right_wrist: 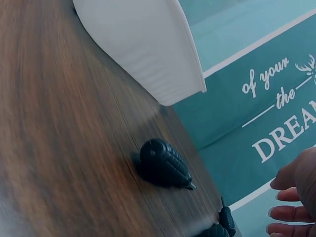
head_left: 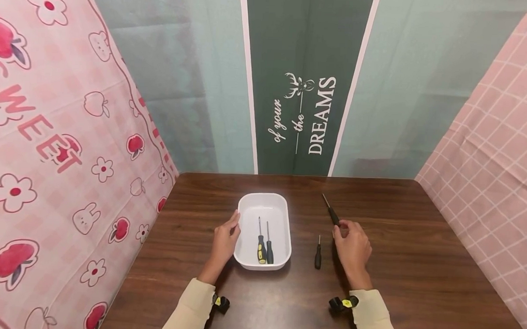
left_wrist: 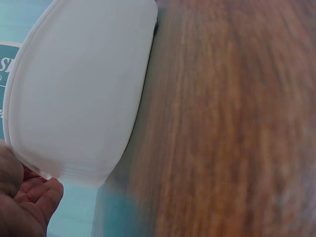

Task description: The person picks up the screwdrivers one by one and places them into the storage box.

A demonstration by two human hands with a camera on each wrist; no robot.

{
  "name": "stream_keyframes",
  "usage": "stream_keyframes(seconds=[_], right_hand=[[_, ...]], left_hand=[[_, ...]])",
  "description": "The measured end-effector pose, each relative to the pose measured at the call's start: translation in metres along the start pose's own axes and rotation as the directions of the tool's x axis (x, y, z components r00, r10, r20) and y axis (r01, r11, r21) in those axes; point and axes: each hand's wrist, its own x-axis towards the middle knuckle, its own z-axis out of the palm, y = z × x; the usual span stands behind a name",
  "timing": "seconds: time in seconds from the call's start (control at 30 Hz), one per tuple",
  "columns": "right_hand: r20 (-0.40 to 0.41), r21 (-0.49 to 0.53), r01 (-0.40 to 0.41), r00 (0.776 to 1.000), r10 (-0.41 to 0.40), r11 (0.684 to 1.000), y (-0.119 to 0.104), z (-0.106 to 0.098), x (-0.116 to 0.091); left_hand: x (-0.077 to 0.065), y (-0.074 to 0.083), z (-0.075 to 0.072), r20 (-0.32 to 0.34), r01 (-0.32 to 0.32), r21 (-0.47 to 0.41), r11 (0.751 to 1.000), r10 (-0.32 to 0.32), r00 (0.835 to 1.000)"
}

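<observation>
My left hand (head_left: 226, 238) holds the left rim of a white rectangular tray (head_left: 264, 197), its fingers at the wall in the left wrist view. Inside the tray lie a black-and-yellow screwdriver (head_left: 261, 249) and a slimmer black screwdriver (head_left: 269, 252), tips pointing away. My right hand (head_left: 354, 242) is at the handle end of a long black screwdriver (head_left: 333, 215) on the table. In the right wrist view its loosely bent fingers (right_wrist: 289, 215) show nothing between them. A short black screwdriver (head_left: 318, 258) lies between the tray and this hand.
Everything rests on a dark brown wooden table (head_left: 417, 266). A green printed curtain (head_left: 307, 40) hangs behind its far edge. Pink patterned cloths (head_left: 49, 176) hang on the left and the right. Each wrist wears a black strapped camera (head_left: 343, 304).
</observation>
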Motion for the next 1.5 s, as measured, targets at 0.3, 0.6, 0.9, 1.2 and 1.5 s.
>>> stream_keyframes(seconds=[0.3, 0.6, 0.9, 1.2, 1.5], right_hand=[[0.042, -0.021, 0.003, 0.999, -0.002, 1.000, 0.007, 0.002, 0.006], [0.102, -0.048, -0.029, 0.994, 0.033, 0.998, 0.007, 0.002, 0.011], [0.150, -0.061, -0.037, 0.988, 0.045, 0.997, 0.010, 0.004, 0.018], [0.205, -0.086, -0.042, 0.977, 0.059, 0.995, 0.013, 0.009, 0.022], [0.264, -0.140, -0.060, 0.960, 0.095, 0.988, 0.012, 0.012, 0.027]], left_hand=[[-0.002, 0.000, 0.000, 0.002, 0.005, 0.004, 1.000, -0.005, 1.000], [-0.001, -0.001, 0.001, 0.011, 0.019, -0.004, 1.000, -0.019, 1.000], [0.001, -0.002, 0.001, 0.011, 0.012, -0.009, 1.000, -0.012, 1.000], [0.002, -0.001, 0.001, 0.014, 0.015, -0.002, 1.000, -0.015, 1.000], [0.003, -0.001, 0.001, 0.014, 0.015, -0.005, 1.000, -0.015, 1.000]])
